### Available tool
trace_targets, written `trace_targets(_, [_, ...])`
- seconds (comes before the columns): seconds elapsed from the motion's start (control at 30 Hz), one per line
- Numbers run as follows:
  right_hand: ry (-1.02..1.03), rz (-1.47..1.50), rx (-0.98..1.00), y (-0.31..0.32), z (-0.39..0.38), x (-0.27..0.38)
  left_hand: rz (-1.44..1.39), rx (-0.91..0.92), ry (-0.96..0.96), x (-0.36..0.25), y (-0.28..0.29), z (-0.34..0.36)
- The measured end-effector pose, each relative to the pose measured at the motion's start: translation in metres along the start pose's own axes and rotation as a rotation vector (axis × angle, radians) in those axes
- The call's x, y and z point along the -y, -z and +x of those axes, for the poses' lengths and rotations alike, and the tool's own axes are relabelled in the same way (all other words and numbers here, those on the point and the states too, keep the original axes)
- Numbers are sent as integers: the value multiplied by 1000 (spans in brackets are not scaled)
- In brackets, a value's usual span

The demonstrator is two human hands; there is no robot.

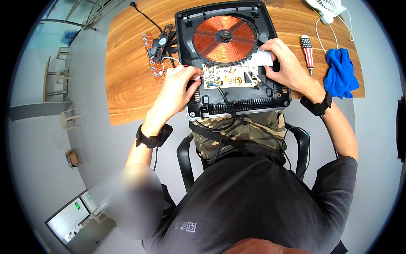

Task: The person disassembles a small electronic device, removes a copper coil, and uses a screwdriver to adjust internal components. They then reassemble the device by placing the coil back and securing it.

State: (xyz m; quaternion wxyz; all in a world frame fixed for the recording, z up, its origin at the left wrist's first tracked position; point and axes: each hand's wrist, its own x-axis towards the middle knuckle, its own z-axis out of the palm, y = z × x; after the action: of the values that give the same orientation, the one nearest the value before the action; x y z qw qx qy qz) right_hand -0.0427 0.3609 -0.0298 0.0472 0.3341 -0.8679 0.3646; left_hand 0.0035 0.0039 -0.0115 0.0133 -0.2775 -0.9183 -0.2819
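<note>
An opened induction cooker base [182,38] lies at the table's front edge, its near end jutting over my lap. Inside it sits a round copper coil [207,34]. A pale circuit board [224,78] lies in front of the coil, joined to a silver finned heat sink [264,58]. My left hand [179,86] is closed in a pinch on a small white wire connector [197,78] at the board's left edge. My right hand [289,63] grips the heat sink from the right, thumb near and fingers far. A black cable [224,96] runs across the board's near side.
Left of the base lie a black fan [162,41] and a small orange-brown board [149,53] with wires. On the right are a screwdriver [307,51] with a patterned handle, a blue cloth [340,72] and a white fan [327,8] with its cord.
</note>
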Motion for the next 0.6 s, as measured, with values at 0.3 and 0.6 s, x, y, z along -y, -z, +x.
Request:
trace_targets(0.3, [-7,13,46,0,0,1,-4,-9,-29,3,-1,-3])
trace_targets(0.6, [-7,1,81,1,0,1,-22,85,-22,-1,2,0])
